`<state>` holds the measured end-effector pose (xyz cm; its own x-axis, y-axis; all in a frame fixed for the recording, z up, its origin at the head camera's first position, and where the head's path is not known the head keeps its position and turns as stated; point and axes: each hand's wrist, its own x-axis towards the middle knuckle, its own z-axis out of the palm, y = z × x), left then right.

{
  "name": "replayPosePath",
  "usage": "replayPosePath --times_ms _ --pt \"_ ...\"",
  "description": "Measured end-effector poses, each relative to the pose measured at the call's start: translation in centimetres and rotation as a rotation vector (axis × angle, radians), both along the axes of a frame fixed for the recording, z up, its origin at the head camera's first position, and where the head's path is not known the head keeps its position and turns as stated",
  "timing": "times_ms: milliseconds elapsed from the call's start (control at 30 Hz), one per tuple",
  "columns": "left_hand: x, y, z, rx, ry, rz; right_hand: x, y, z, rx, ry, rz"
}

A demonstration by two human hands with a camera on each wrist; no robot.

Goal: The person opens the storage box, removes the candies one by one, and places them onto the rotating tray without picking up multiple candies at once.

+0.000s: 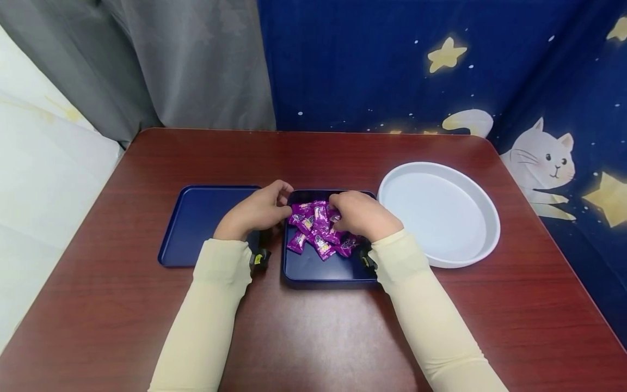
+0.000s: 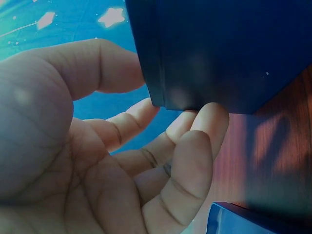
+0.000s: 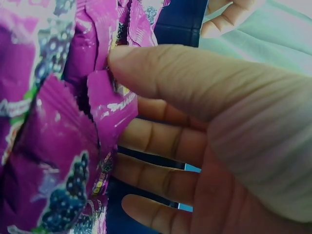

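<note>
Purple-wrapped candies (image 1: 320, 247) with dark berry pictures lie heaped in a dark blue rectangular box (image 1: 330, 274) near the table's middle. My left hand (image 1: 257, 209) is at the box's far left corner. In the left wrist view its thumb touches the rim, and the loosely bent fingers lie along the outer wall. Over the right part of the heap is my right hand (image 1: 367, 215). Its thumb presses one candy wrapper (image 3: 109, 105) from the near side, with the fingers behind it. Part of the heap is hidden under this hand.
A shallow blue rectangular tray (image 1: 201, 223) lies left of the box, partly behind the left hand. A round white tray (image 1: 441, 209) stands close to the box's right side. All are on a reddish-brown table (image 1: 313, 337), with curtains (image 1: 352, 65) behind its far edge.
</note>
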<state>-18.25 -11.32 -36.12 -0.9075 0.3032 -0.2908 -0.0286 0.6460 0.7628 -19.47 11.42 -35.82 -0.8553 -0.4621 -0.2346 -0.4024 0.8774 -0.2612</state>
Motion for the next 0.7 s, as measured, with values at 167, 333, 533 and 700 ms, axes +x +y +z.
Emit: replayPosePath --times_ms 167,333,533,700 --pt "0.02 -0.01 0.08 -0.006 0.001 -0.003 0.02 0.09 0.03 -0.003 0.001 0.017" --pt "0.12 0.04 0.13 -0.006 0.002 -0.001 0.21 0.15 0.14 -0.005 -0.010 0.019" --pt "0.40 0.04 0.23 -0.007 0.004 0.001 0.33 0.19 0.38 -0.004 -0.016 0.036" --pt "0.55 0.03 0.27 -0.010 0.011 -0.003 0.36 0.40 0.74 -0.025 -0.019 0.060"
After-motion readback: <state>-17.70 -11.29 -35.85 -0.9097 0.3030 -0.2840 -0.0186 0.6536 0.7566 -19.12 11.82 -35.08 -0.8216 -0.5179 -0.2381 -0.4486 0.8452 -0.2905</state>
